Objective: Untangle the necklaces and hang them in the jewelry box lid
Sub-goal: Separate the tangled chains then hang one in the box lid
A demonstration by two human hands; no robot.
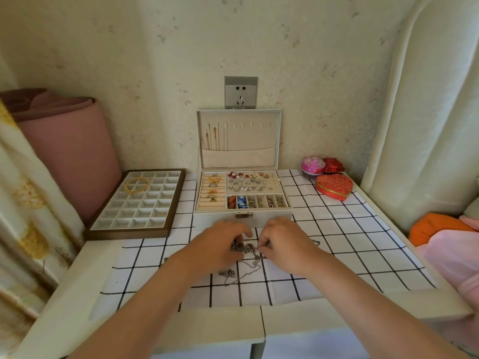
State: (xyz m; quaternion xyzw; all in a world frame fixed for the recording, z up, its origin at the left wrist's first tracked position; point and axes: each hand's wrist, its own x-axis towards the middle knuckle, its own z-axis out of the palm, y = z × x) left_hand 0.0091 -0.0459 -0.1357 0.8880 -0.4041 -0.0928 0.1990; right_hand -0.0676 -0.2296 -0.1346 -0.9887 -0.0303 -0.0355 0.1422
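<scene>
Two hands working, confirm? (obs. 1)

Confirm. L hand (223, 242) and R hand (282, 242) are both palm-down over the checked cloth (337, 242) on the table (77, 294), just in front of the jewelry box (207, 216). Knuckles near each other, not touching. (obs. 2)

Where's the target rel. to them? (obs. 1)

Silver necklaces (246, 250) lie in one tangled clump on the cloth, right betw. the two sets of fingertips. L fingers are curled down over the clump's left side, gripping it. R thumb + forefinger pinch a chain at its right edge. Loose strands (242, 270) trail from the clump toward the wearer, betw. the wrists. A small knot of links sits by the L wrist. (obs. 2)

Lid? (obs. 1)

Lid (248, 141) stands upright against the wall, with a hook row across the top and a pocket below. Gold chains (211, 137) hang from the leftmost hooks, lower ends behind the pocket edge. Box base is open: rings at left, earrings upper right, small front compartments w/ mixed pieces. (obs. 2)

Surroundings? (obs. 1)

Compartment tray (129, 233) is left of the box, with a gold loop (136, 183) in its back cells. At right rear are a heart-shaped box (334, 187), a pink round box (313, 165) and a small red box (333, 165). Wall socket (240, 92) is above the lid. (obs. 2)
</scene>
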